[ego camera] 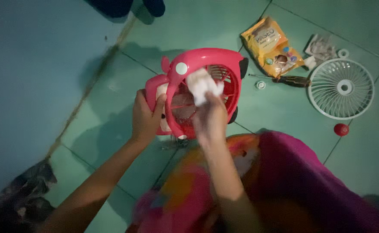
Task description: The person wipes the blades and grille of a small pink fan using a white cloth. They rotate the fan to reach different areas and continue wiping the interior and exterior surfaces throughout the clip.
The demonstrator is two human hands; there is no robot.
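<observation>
A small pink plastic fan [206,60] is tilted over the green tiled floor, its open grille side facing up. My left hand [146,114] grips the fan's left side near its base. My right hand [210,116] is closed on a crumpled white tissue [202,85] and presses it against the red ribs inside the fan housing. The hand looks blurred. My lap, covered in bright pink and orange cloth [284,181], lies just below the fan.
A white round fan grille [341,88] lies on the floor at the right, with a red knob [341,129] below it. A screwdriver [291,80], a small white cap [260,84], a yellow tissue pack [271,45] and crumpled paper [321,47] lie behind the fan.
</observation>
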